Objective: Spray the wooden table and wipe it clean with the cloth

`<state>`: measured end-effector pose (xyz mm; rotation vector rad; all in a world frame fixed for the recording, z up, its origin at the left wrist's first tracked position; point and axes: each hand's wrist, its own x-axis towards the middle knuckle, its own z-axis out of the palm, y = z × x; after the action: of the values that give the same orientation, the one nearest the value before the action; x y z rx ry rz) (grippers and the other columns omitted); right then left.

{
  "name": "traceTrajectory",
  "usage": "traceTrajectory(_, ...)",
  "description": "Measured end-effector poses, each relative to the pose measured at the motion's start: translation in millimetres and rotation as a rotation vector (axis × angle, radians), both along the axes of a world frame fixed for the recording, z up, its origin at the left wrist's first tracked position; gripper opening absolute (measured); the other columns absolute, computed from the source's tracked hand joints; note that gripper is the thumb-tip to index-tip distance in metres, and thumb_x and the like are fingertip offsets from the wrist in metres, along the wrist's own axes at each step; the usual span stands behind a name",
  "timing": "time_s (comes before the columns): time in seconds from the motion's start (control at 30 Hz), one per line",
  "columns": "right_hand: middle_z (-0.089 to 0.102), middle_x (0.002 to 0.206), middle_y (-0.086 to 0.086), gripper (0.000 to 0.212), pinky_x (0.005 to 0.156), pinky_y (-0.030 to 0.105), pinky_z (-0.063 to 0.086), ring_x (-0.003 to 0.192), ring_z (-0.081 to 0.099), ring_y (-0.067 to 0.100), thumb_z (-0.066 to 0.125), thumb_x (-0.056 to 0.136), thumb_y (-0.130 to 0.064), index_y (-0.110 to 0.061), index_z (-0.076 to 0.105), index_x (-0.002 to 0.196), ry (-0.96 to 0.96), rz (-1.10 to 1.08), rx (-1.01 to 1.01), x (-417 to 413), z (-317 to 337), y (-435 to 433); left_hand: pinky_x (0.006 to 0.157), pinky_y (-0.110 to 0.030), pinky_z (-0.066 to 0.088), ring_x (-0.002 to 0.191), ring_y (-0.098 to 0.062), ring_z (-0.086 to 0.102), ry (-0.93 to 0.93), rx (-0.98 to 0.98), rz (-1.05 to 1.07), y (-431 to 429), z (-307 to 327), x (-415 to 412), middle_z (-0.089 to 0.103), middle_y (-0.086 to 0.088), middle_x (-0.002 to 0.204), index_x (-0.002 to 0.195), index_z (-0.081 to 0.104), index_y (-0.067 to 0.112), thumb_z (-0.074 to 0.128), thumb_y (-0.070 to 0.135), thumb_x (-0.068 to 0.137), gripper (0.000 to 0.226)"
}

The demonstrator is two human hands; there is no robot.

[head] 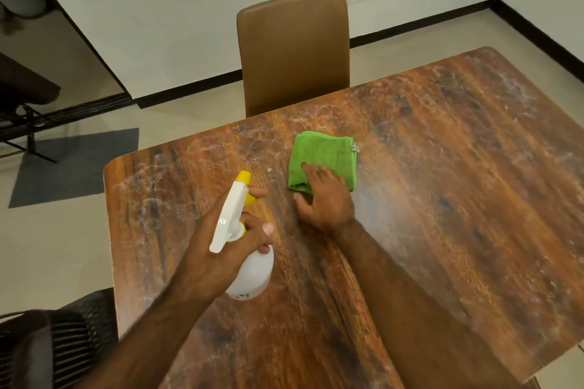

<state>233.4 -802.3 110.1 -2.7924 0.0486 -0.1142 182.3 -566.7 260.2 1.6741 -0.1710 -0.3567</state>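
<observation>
Near the bench (458, 215) edge by the chair (294, 50) lies the green cloth (328, 151), the right hand (325, 200) resting on it, fingers flat. Left of the cloth, the left hand (221, 249) curls its fingers round the spray bottle (252, 275); bare wood spreads rightward.

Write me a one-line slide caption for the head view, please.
Left hand grips the spray bottle, right hand rests on the folded green cloth on the wooden table.

No writing can be read. The folded green microfibre cloth (325, 155) carries a small grey tag (354, 147) on its right edge. The white plastic spray bottle (252, 275) bears a dark mark (244, 295) near its base. Both are too blurred to read.
</observation>
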Motion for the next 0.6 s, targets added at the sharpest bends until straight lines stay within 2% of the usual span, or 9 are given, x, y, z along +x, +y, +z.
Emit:
traceTrajectory(0.07, 0.052, 0.148, 0.007, 0.067, 0.109, 0.047, 0.036, 0.137, 0.045, 0.028, 0.057, 0.093, -0.045, -0.016, 0.041, 0.151, 0.017, -0.008, -0.033, -3.2, -4.6, 3.2, 0.077, -0.036, 0.06, 0.072, -0.033, 0.072, -0.002, 0.007, 0.008, 2.4, 1.2, -1.4, 0.074, -0.012, 0.088, 0.131, 0.06, 0.02, 0.074, 0.022, 0.085, 0.048)
traceTrajectory(0.17, 0.058, 0.141, 0.013, 0.056, 0.104, 0.043, 0.04, 0.13, 0.052, 0.03, 0.054, 0.097, -0.021, -0.013, 0.042, 0.151, 0.048, -0.033, -0.023, 4.8, 0.1, 3.6, 0.082, -0.042, 0.06, 0.072, -0.033, 0.073, -0.007, 0.014, 0.014, 7.5, 3.8, -4.4, 0.074, -0.013, 0.084, 0.127, 0.061, 0.022, 0.074, 0.024, 0.084, 0.045)
traceTrajectory(0.23, 0.069, 0.12, 0.018, 0.054, 0.086, 0.041, 0.048, 0.105, 0.065, 0.035, 0.053, 0.094, -0.014, -0.011, 0.048, 0.148, -0.003, -0.056, -0.047, 11.4, 9.1, 1.5, 0.085, -0.044, 0.06, 0.072, -0.033, 0.073, -0.013, 0.025, 0.026, 13.3, 4.9, -7.2, 0.074, -0.013, 0.086, 0.126, 0.061, 0.021, 0.073, 0.025, 0.084, 0.044)
traceTrajectory(0.3, 0.073, 0.091, 0.018, 0.05, 0.07, 0.04, 0.05, 0.077, 0.067, 0.034, 0.054, 0.091, -0.014, -0.01, 0.056, 0.141, -0.144, -0.107, -0.026, 12.0, 20.6, -1.8, 0.086, -0.042, 0.059, 0.073, -0.032, 0.073, -0.022, 0.023, 0.033, 18.5, 7.3, -10.9, 0.074, -0.013, 0.084, 0.125, 0.061, 0.024, 0.073, 0.027, 0.084, 0.042)
traceTrajectory(0.37, 0.071, 0.081, 0.011, 0.049, 0.069, 0.04, 0.051, 0.068, 0.063, 0.028, 0.054, 0.093, -0.015, -0.016, 0.055, 0.142, -0.263, -0.166, 0.001, 6.6, 37.3, -3.8, 0.086, -0.035, 0.059, 0.073, -0.031, 0.073, -0.039, 0.022, 0.038, 24.1, 11.6, -16.0, 0.072, -0.015, 0.081, 0.121, 0.062, 0.032, 0.074, 0.034, 0.084, 0.039)
traceTrajectory(0.43, 0.068, 0.082, 0.006, 0.052, 0.064, 0.035, 0.051, 0.066, 0.059, 0.024, 0.052, 0.097, -0.019, -0.025, 0.048, 0.148, -0.337, -0.21, 0.016, -1.0, 54.8, -4.3, 0.083, -0.034, 0.06, 0.072, -0.031, 0.073, -0.037, 0.019, 0.05, 30.4, 15.9, -22.0, 0.072, -0.012, 0.085, 0.12, 0.063, 0.035, 0.074, 0.043, 0.08, 0.042)
traceTrajectory(0.5, 0.071, 0.096, 0.005, 0.053, 0.059, 0.027, 0.045, 0.071, 0.06, 0.021, 0.046, 0.098, -0.018, -0.028, 0.045, 0.149, -0.42, -0.264, 0.067, -10.5, 74.6, -0.4, 0.085, -0.043, 0.06, 0.073, -0.032, 0.073, -0.025, 0.01, 0.064, 37.5, 23.0, -31.7, 0.074, -0.009, 0.09, 0.124, 0.062, 0.029, 0.073, 0.043, 0.079, 0.048)
traceTrajectory(0.6, 0.068, 0.122, 0.005, 0.051, 0.073, 0.025, 0.045, 0.094, 0.062, 0.016, 0.046, 0.099, -0.011, -0.025, 0.046, 0.148, -0.438, -0.409, 0.361, -29.4, 102.6, 10.0, 0.091, -0.051, 0.057, 0.075, -0.03, 0.073, -0.03, 0.01, 0.087, 49.3, 36.9, -49.8, 0.074, -0.013, 0.083, 0.125, 0.061, 0.026, 0.073, 0.042, 0.08, 0.049)
